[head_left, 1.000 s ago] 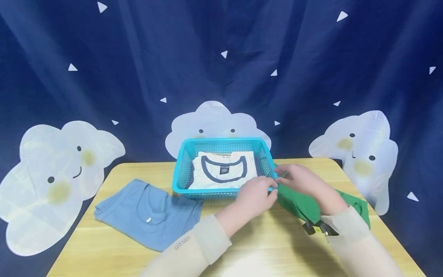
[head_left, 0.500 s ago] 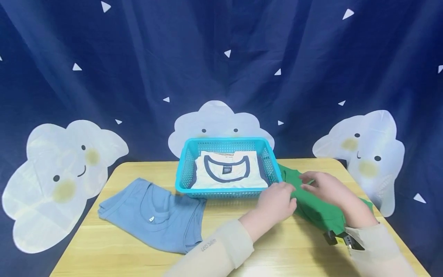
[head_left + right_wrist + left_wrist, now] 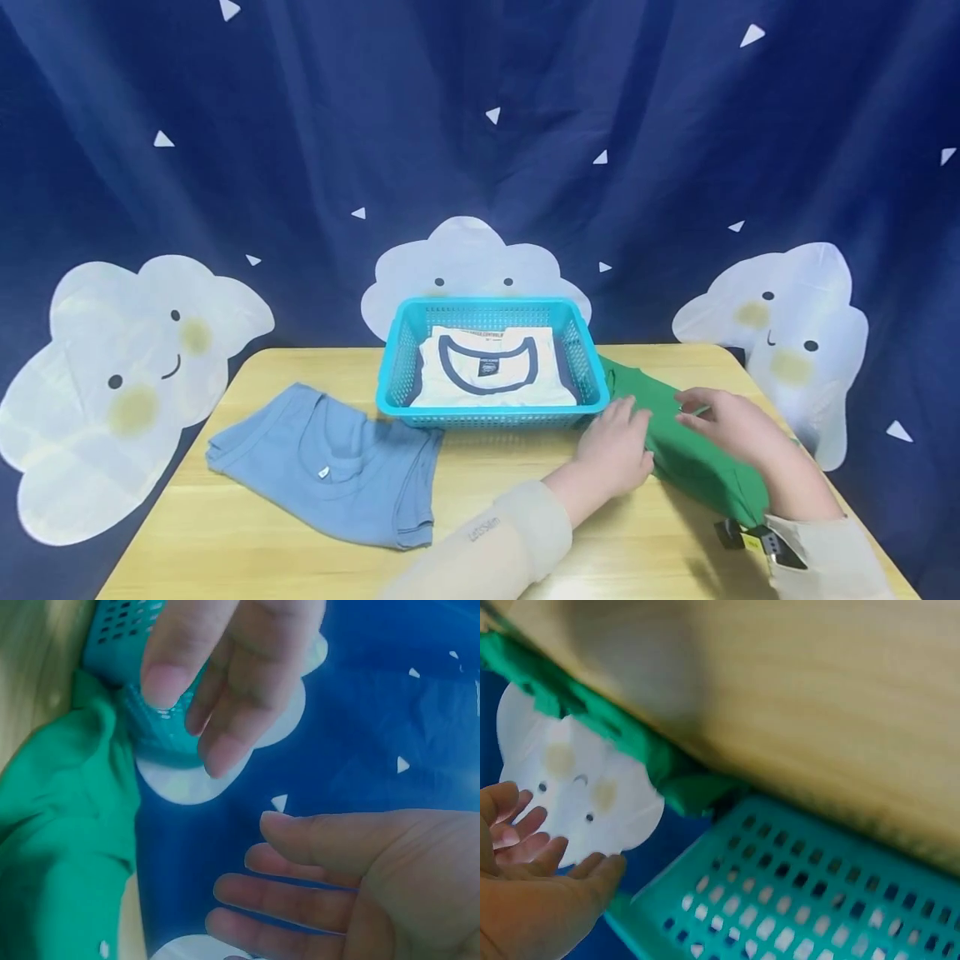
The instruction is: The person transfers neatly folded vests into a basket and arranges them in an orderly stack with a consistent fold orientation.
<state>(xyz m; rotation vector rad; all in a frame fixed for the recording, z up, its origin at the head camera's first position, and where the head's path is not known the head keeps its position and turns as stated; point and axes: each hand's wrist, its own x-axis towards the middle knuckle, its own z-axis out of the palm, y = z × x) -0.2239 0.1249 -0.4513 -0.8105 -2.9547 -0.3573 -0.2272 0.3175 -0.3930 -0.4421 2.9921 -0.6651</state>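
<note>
A green garment lies on the table right of the turquoise basket, bunched in the right wrist view. Between the basket's near right corner and the garment is my left hand, its fingers loosely extended and holding nothing. Over the garment hovers my right hand, thumb and fingers apart, with nothing between them. The right wrist view shows both hands facing each other beside the green cloth. Inside the basket lies a folded white shirt with a navy collar. My right forearm hides the garment's far right end.
A folded blue T-shirt lies on the left of the wooden table, its collar tag showing. Behind the table hangs a dark blue curtain with white clouds and small triangles. A dark strap with a yellow tag is at my right wrist.
Both hands have moved from the basket's right side, rightward and nearer to me, over the green garment. The basket and the blue T-shirt stay in place.
</note>
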